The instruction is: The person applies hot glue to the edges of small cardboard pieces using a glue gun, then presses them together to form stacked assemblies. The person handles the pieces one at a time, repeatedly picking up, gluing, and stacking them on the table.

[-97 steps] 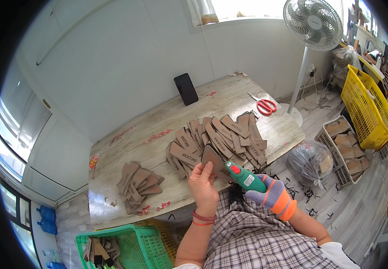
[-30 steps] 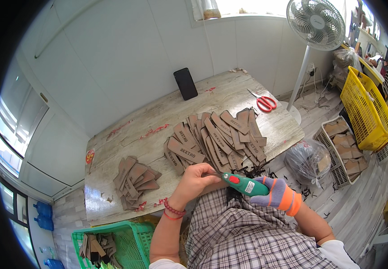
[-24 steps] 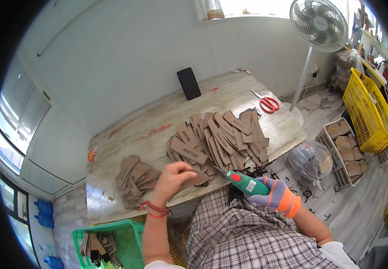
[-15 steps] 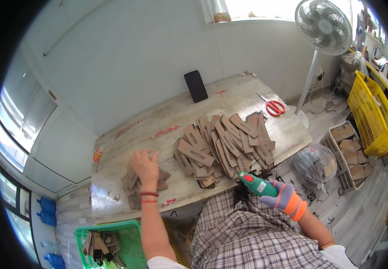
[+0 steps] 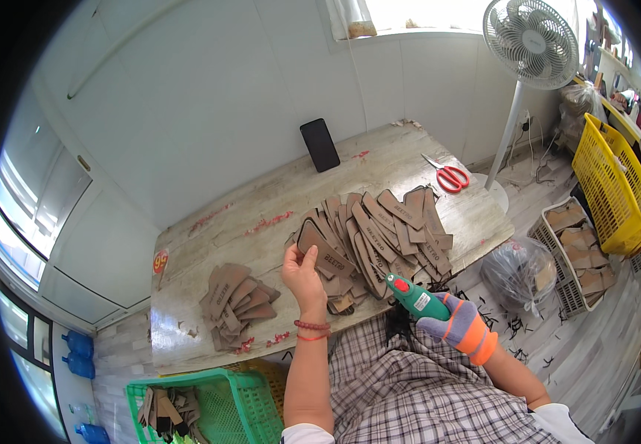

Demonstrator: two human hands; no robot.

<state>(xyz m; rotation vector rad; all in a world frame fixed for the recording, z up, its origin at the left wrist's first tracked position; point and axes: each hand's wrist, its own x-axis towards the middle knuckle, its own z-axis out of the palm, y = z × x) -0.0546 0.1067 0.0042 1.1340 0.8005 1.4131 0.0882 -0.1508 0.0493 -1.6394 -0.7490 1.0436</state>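
While the person's plaid-clad lap fills the near edge, the right hand (image 5: 453,325), in a grey glove with an orange cuff, wraps its fingers around a green handheld tool with a red button (image 5: 413,296), tip pointing toward the table. Just beyond, the bare left hand (image 5: 304,275) pinches a flat brown tongue-shaped leather piece (image 5: 323,251) between thumb and fingertips, lifting it at the near side of a fanned spread of similar brown pieces (image 5: 387,229). A smaller brown heap (image 5: 235,303) lies to the left on the worn wooden table (image 5: 261,214). Red-handled scissors (image 5: 447,176) and a black phone (image 5: 319,145) rest farther back; a white pedestal fan (image 5: 531,33) stands beyond.
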